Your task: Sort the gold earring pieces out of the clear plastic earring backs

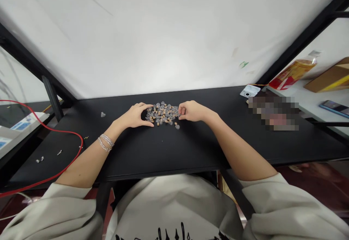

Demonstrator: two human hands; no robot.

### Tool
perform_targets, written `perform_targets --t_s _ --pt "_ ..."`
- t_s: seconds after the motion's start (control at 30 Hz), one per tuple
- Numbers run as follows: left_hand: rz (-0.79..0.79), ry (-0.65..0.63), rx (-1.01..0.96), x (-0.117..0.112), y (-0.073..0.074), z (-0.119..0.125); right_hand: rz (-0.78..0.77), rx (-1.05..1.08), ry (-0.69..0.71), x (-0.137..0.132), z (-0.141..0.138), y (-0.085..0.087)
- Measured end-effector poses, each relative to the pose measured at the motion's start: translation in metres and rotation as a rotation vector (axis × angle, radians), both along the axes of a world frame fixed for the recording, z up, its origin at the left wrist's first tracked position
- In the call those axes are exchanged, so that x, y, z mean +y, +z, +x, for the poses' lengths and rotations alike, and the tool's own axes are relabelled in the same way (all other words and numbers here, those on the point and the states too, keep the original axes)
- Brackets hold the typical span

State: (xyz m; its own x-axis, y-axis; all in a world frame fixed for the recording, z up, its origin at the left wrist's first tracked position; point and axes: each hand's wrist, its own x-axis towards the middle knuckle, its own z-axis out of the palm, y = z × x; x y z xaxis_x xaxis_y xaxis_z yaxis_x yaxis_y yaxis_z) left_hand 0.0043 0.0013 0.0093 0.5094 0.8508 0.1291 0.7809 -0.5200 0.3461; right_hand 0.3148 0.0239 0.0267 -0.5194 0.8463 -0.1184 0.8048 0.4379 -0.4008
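Note:
A heap of small clear, bulb-shaped pieces with gold-coloured ends (163, 114) lies on the black table (174, 152). My left hand (136, 115) is open at the heap's left side, thumb and fingers spread around that edge. At the right edge, my right hand (190, 111) has its fingers curled in against the pieces; what sits between the fingertips, if anything, is hidden. One piece (177, 126) lies slightly apart at the heap's front right. Farther left is a lone clear piece (103, 114).
A red cable (79, 134) loops over the table's left side, near small metallic bits (59, 152). At the right are a white camera-like device (249, 91) and a blurred-out patch. A phone (335, 108) and cardboard box (329, 74) rest on the side shelf. A pale wall stands behind.

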Motion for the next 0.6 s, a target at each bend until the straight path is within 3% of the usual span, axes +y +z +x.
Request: perform_targets --t_s 0.23,0.6 --pt "-0.050 -0.008 -0.066 0.0054 0.0018 -0.0084 0.051 0.006 0.004 -0.0010 -0.0018 -0.0027" --pt "-0.021 -0.021 -0.089 0.0015 -0.0011 0.0014 0.047 0.043 0.024 -0.0061 -0.0090 0.0004"
